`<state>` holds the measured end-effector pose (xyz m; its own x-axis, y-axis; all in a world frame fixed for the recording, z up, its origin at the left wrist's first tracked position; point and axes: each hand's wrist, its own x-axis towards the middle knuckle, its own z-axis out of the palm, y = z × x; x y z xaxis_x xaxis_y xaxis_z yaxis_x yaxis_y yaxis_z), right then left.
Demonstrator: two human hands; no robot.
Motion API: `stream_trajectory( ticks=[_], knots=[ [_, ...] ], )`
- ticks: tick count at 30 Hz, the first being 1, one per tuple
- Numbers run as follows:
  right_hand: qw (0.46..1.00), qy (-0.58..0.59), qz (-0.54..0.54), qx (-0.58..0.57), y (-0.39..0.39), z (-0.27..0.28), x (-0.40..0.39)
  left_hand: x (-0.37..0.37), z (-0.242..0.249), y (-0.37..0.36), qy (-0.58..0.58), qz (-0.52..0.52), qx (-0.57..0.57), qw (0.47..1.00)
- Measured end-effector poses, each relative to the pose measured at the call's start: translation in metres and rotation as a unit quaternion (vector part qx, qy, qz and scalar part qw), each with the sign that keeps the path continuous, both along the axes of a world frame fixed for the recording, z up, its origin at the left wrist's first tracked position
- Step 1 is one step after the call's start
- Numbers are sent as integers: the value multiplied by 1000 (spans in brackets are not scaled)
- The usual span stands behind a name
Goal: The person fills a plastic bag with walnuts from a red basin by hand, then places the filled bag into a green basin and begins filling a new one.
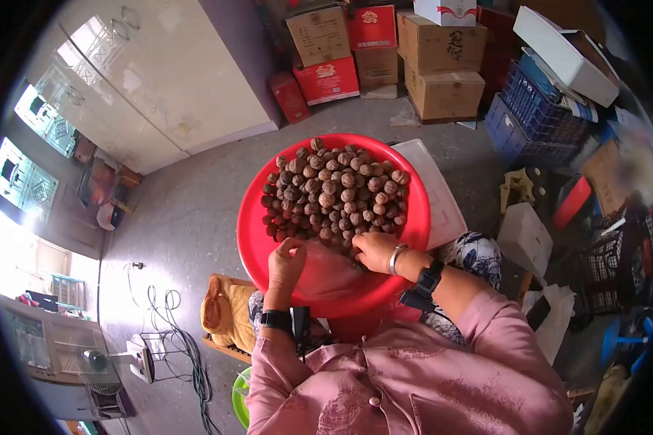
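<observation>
- Walnuts (334,192), brown and ridged, lie heaped in a wide red basin (417,225) right in front of me, filling its far side and middle.
- A clear plastic bag (330,272) lies in the near part of the basin, between my hands and beside the lower edge of the heap.
- My left hand (286,264) is over the near left part of the basin, its thumb and fingers pinched together at what seems to be the bag's edge; the thin film is hard to make out.
- My right hand (377,254) is a short way from the left, palm down, fingertips bent in at the near edge of the walnuts; I cannot tell whether they are closed on one.
- A silvery bracelet (395,259) circles my right wrist, with a dark band (429,277) further up that arm; another dark strap (276,319) is on my left wrist.
- I wear a pink shirt (384,384) and blue-and-white patterned trousers (471,254).
- A pale flat tray (446,196) shows from under the basin's right side.
- To my left, a yellow cloth (228,315) lies on a low wooden seat, near loops of dark cable (199,362) on the grey floor (174,210) and an electric fan (98,359).
- Ahead are a cream cabinet (145,87) and stacked cardboard boxes (446,94); blue crates (519,119) stand to the right.
</observation>
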<state>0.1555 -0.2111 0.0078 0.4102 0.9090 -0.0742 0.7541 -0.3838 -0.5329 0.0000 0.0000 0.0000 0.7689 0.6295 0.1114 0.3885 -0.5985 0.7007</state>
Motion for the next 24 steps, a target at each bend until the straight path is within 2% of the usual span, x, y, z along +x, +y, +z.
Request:
stream_trajectory(
  ticks=[3,5,6,8,12,15,17,21,24],
  knots=[
    [1000,6,1,5,-3,2,1,0,-4,2,-52,-4,-62,997],
    [999,41,-11,-8,-2,1,-1,-1,-7,6,-89,4,-173,981],
    [999,41,-12,-9,-3,0,-1,0,-4,3,-89,4,-174,981],
    [998,51,-20,-9,-3,-8,-2,1,4,-2,-151,31,-301,941],
    [997,63,-37,27,-1,-17,-4,-4,9,8,-145,34,-322,935],
    [995,94,-19,-6,2,-12,-4,-3,-1,12,-163,41,-321,932],
    [989,127,-43,56,3,-13,-6,-4,-6,14,-164,63,-316,932],
    [979,165,-62,103,5,-10,-1,-1,-6,11,-133,106,-266,949],
    [952,219,-109,183,7,-4,3,1,-13,15,-115,152,-265,945]
  ],
)
